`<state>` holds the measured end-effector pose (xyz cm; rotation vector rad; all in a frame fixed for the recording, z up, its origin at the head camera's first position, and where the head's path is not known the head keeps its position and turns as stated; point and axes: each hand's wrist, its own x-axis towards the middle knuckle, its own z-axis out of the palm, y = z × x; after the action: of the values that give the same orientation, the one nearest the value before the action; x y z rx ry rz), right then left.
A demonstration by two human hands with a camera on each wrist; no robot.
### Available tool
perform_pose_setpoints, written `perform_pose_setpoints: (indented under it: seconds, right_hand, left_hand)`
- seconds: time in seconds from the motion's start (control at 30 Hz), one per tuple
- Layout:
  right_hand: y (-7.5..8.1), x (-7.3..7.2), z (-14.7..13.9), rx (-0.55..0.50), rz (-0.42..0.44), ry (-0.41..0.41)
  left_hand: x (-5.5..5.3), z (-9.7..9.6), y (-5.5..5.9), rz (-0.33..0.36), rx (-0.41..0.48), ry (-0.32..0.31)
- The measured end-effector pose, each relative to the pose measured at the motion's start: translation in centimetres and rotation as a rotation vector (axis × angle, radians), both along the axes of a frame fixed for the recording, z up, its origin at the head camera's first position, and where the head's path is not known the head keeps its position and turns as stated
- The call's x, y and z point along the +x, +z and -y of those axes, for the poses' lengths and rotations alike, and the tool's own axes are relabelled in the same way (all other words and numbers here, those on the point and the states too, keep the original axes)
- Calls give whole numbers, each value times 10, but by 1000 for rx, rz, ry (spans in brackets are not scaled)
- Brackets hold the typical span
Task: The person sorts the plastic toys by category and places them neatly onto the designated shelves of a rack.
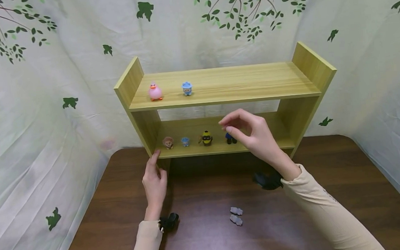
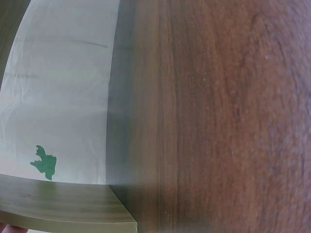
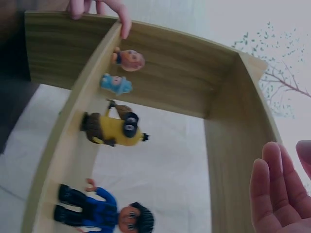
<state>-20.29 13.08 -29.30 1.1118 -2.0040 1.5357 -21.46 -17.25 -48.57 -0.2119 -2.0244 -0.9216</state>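
My left hand (image 1: 155, 186) rests at the lower left corner of a wooden shelf (image 1: 218, 84), its index finger on the lower board's edge. In front of the lower tier hovers my right hand (image 1: 254, 134), fingers loosely bent, nothing visible between them. Partly hidden behind it is a toy figure in blue (image 3: 99, 208) with black hair. To its left on that tier stand a yellow goggled figure (image 1: 206, 138), a small blue-hatted figure (image 1: 185, 142) and a brown-haired figure (image 1: 168, 142). The upper tier bears a pink duck-like figure (image 1: 155, 92) and another blue-hatted figure (image 1: 187, 88).
Two small grey cloud-shaped pieces (image 1: 236, 215) lie on the dark brown wooden table (image 1: 201, 241) in front of the shelf. A white cloth backdrop (image 1: 187, 37) with printed leaves and birds hangs behind and at both sides.
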Motion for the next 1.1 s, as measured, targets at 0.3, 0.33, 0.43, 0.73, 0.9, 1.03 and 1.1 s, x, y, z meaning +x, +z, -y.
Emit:
perform_pose_setpoints:
  seconds: [0.3,0.33,0.43,0.73,0.9,1.03,1.1]
  right_hand:
    - [-19,4,-4,32,40,22]
    - [-22,5,-4,37,48,26]
    - [-31,8,-5,60,90,24]
    - [-47,23,-8,159,180,-9]
    - [-78,17,-12,215,192,2]
    - [-94,19,-11,236,193,31]
    - [-101,21,-10,243,198,41]
  left_hand:
    - [1,-1,1,13,-3,-2]
    - [1,-1,1,22,-4,-1]
    - [1,0,1,41,-7,3]
    - [2,0,2,61,-7,5]
    - [1,0,1,54,-4,-1]
    - [1,0,1,52,-3,-1]
    - [1,0,1,52,-3,0]
